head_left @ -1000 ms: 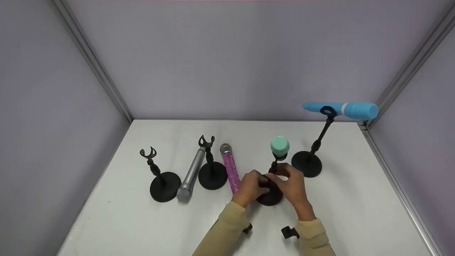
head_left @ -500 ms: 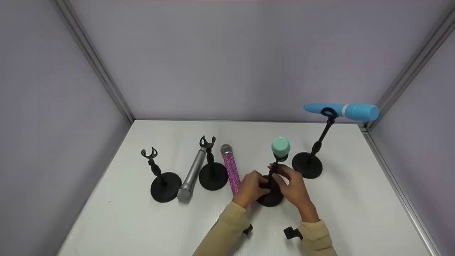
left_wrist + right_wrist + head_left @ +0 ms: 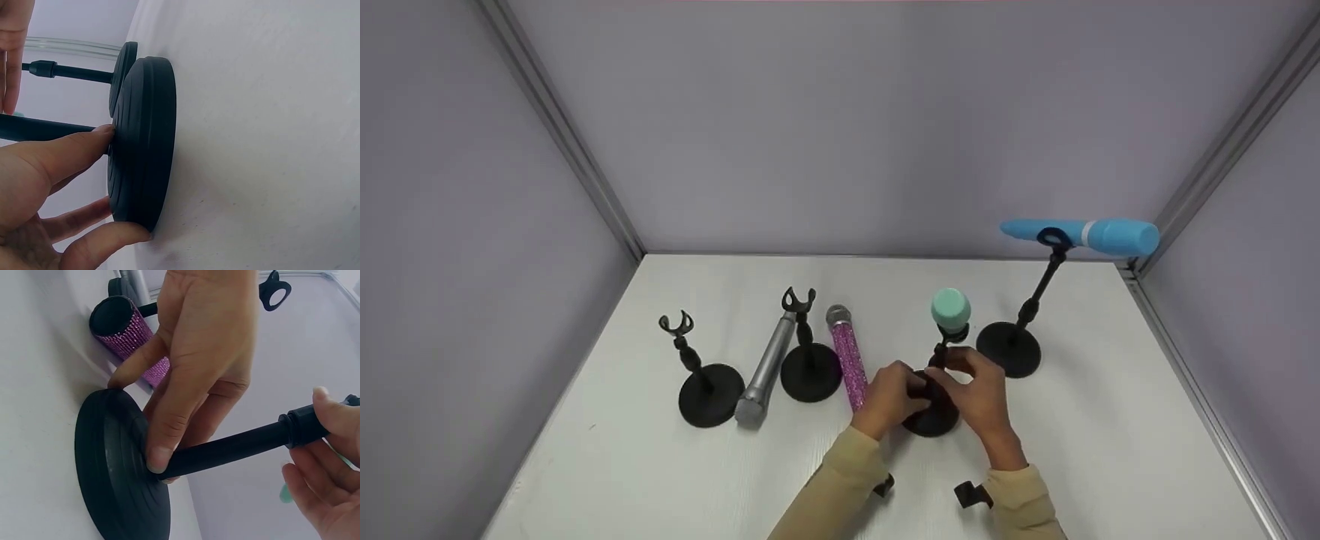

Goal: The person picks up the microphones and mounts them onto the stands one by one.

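A black microphone stand [image 3: 931,424] stands upright on the white table, with a teal-headed microphone [image 3: 951,308] in its clip. My left hand [image 3: 888,396] pinches the foot of its pole; in the left wrist view a finger also touches the rim of the round base [image 3: 143,140]. Higher up, my right hand [image 3: 981,391] holds the collar [image 3: 304,426] on the pole between thumb and fingers. A pink glittery microphone [image 3: 850,361] lies just left of my left hand, its lower end hidden in the head view.
Two stands with bare clips, one at far left [image 3: 710,396] and one nearer the middle [image 3: 810,373], flank a lying silver microphone [image 3: 769,367]. At right, another stand [image 3: 1009,349] bears a blue microphone [image 3: 1119,237]. Grey walls [image 3: 840,135] enclose the table.
My right fingers shifted on the pole half a second ago and now grip it again. The teal microphone's head has barely moved. My left hand stays on the base.
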### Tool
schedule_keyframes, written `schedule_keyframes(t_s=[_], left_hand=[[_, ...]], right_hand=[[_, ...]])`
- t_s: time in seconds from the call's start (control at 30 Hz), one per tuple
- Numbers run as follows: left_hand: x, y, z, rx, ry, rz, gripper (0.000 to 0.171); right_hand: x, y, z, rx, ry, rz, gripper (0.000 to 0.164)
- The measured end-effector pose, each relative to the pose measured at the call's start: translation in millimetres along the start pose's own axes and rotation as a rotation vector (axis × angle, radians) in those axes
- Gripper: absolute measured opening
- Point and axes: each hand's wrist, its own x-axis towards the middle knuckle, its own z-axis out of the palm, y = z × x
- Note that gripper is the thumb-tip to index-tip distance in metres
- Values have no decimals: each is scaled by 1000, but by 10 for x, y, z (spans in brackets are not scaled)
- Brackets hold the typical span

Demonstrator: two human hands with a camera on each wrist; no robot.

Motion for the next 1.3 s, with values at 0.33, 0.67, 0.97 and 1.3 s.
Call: schedule_keyframes(t_s=[0.33, 0.67, 0.97, 1.3], left_hand=[[18, -30, 33, 0, 15, 31, 18], [15, -34, 31, -12, -4, 9, 17], [15, -32, 34, -8, -6, 13, 18], [23, -33, 20, -21, -5, 20, 16]], right_hand=[[-10, 228, -16, 90, -140, -42, 30], [-12, 177, 10, 15, -69, -56, 24], [-18, 97, 13, -17, -35, -19, 26], [-4, 177, -49, 92, -220, 2, 31]])
